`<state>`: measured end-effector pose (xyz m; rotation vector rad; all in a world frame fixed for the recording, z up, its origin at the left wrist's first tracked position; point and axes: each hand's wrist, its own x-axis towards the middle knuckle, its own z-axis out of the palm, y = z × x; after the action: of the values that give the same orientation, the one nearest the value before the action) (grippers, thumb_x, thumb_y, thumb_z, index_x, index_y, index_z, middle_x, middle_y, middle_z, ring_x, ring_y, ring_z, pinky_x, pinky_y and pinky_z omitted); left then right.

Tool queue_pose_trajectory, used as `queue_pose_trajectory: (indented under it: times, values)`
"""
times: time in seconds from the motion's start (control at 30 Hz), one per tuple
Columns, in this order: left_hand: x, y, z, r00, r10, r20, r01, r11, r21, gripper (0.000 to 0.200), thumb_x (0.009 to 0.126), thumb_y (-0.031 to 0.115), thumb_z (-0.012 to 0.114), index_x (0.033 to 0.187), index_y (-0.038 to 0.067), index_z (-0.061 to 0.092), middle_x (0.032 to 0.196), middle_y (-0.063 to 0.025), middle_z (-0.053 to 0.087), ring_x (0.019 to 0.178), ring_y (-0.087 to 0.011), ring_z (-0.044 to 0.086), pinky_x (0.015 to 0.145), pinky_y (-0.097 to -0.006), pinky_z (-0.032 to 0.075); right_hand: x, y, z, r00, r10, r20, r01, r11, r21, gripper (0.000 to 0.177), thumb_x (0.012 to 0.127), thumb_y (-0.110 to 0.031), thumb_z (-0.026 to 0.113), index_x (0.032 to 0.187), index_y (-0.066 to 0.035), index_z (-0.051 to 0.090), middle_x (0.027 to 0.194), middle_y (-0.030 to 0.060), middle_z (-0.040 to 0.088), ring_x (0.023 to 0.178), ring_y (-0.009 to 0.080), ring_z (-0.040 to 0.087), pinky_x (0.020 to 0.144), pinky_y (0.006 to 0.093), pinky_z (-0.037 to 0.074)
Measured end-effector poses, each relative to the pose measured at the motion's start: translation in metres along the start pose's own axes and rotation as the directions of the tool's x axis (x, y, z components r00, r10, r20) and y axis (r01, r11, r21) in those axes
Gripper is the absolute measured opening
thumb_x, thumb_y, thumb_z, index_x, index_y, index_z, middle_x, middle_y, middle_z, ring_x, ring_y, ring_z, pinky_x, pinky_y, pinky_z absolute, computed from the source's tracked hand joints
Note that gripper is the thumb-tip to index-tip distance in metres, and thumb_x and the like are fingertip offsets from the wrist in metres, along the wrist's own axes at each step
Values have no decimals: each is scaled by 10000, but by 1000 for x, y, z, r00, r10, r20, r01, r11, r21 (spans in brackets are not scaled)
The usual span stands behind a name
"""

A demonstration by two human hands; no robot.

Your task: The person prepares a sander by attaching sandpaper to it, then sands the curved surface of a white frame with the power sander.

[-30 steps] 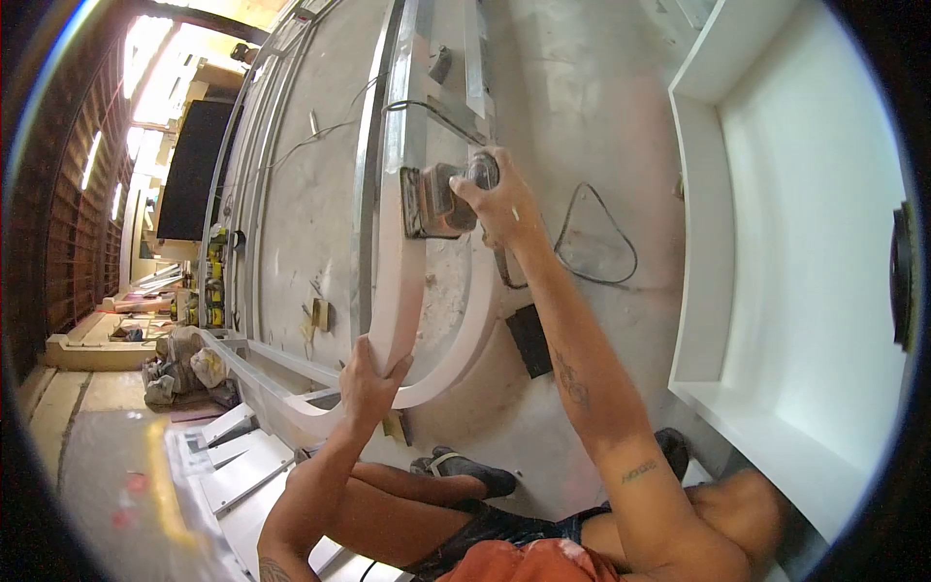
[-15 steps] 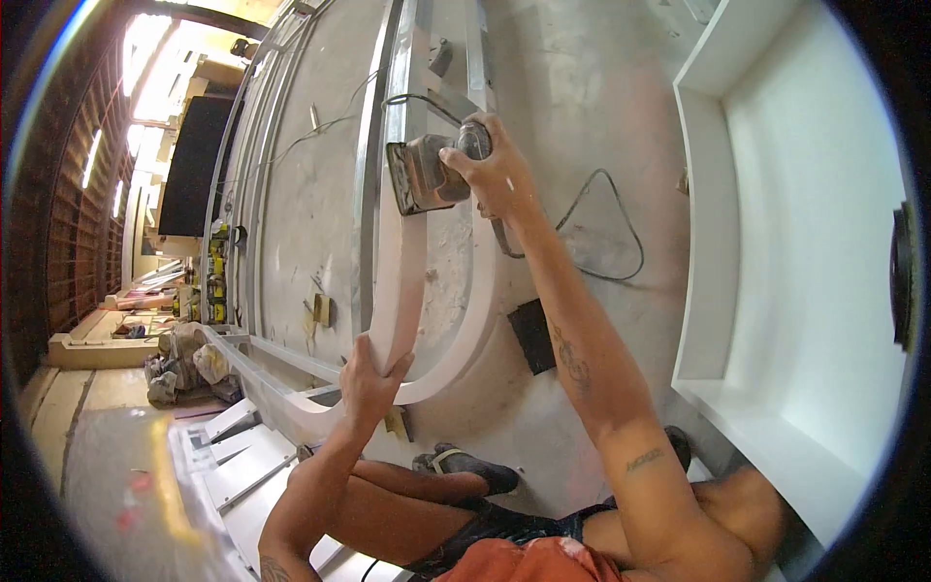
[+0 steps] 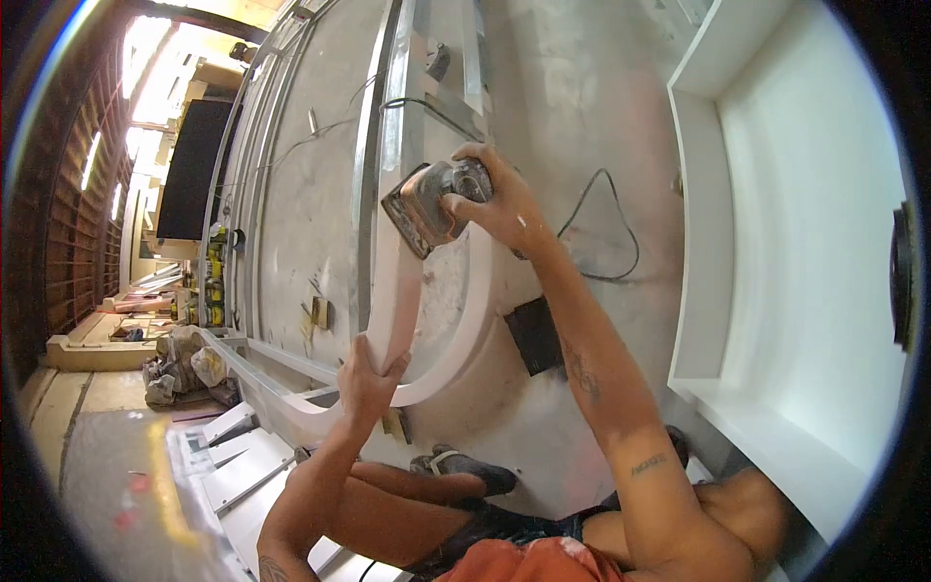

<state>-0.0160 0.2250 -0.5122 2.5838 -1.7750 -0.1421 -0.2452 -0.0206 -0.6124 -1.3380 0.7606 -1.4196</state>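
My right hand (image 3: 490, 194) is wrapped round the rear grip of a dusty electric sander (image 3: 427, 206). The sander's flat pad sits tilted against the side of a curved white frame piece (image 3: 396, 301). Lower down, my left hand (image 3: 370, 383) grips that same frame piece near its bend, thumb on one side and fingers on the other. A dark cord (image 3: 427, 103) runs from the sander region over the frame and loops on the floor to the right. The sander's underside is hidden against the frame.
A large white box-like panel (image 3: 703, 242) stands at the right. On the floor lie a black pad (image 3: 534, 336) and a small wooden block (image 3: 322, 312). Long metal rails (image 3: 260, 145) run along the left, with stuffed bags (image 3: 179, 364) near the bench.
The sander and my right hand have moved down along the frame towards me, and the sander has turned at an angle. My left hand stays in place.
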Motion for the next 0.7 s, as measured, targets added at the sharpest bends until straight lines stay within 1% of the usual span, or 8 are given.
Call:
queue_pose_trajectory:
  times: [0.1, 0.23, 0.33, 0.4, 0.43, 0.5, 0.53, 0.7]
  values:
    - [0, -4, 1, 1000, 12, -5, -12, 1000, -14, 619, 852, 441, 825, 1214, 32, 534, 997, -284, 694, 920, -523, 677, 807, -584, 517, 10, 4, -3, 999, 34, 33, -35, 999, 27, 549, 806, -247, 824, 1297, -108, 621, 1154, 140, 646, 1081, 301, 670, 964, 408, 530]
    - [3, -4, 2, 1000, 30, -1, -30, 999, 12, 631, 850, 444, 825, 1215, 20, 535, 1003, -279, 693, 933, -511, 676, 817, -576, 519, 4, 8, -9, 998, -23, 65, 23, 1000, -3, 543, 811, -239, 832, 1296, -107, 628, 1159, 124, 641, 1089, 282, 664, 967, 408, 531]
    - [1, -8, 4, 1000, 21, 20, -22, 999, 34, 637, 848, 443, 828, 1218, 16, 532, 1000, -274, 693, 930, -500, 681, 821, -571, 520, 0, 14, -5, 997, 4, 80, -6, 999, 34, 540, 811, -245, 843, 1288, -105, 633, 1170, 112, 631, 1099, 275, 655, 972, 404, 527]
    - [-3, -6, 2, 1000, 24, 8, -25, 999, 38, 636, 848, 442, 829, 1214, 16, 530, 997, -273, 692, 930, -496, 682, 820, -568, 521, 5, 17, -5, 995, 55, 78, -63, 991, 115, 542, 810, -251, 845, 1288, -105, 635, 1169, 107, 625, 1105, 273, 648, 970, 403, 528]
    - [-1, -3, 1, 999, 36, -11, -36, 999, 41, 636, 848, 442, 830, 1209, 16, 528, 994, -273, 691, 930, -492, 684, 819, -565, 522, 7, 17, -7, 996, 48, 78, -57, 992, 114, 542, 810, -251, 845, 1288, -105, 635, 1169, 107, 625, 1105, 273, 648, 970, 403, 528]
    - [1, -2, 0, 1000, 25, -7, -24, 1000, 14, 633, 847, 440, 832, 1205, 15, 529, 990, -272, 691, 930, -491, 684, 818, -562, 522, 9, 15, -12, 994, -6, 106, 3, 1000, 28, 544, 810, -260, 846, 1288, -109, 634, 1162, 103, 626, 1104, 268, 642, 968, 407, 529]
    - [1, -3, 0, 1000, 9, 5, -9, 1000, -11, 631, 846, 439, 833, 1201, 13, 531, 986, -272, 690, 930, -490, 684, 817, -560, 523, 9, 15, -12, 994, -8, 107, 5, 1000, 30, 544, 810, -260, 846, 1288, -109, 634, 1162, 103, 626, 1104, 268, 642, 968, 407, 529]
    - [-1, -6, 2, 1000, 18, 13, -19, 1000, 18, 629, 845, 437, 833, 1198, 7, 541, 986, -276, 692, 931, -491, 685, 819, -557, 523, 10, 12, -12, 991, -8, 135, -1, 998, 67, 531, 818, -276, 846, 1282, -125, 635, 1158, 103, 616, 1110, 271, 633, 979, 408, 517]
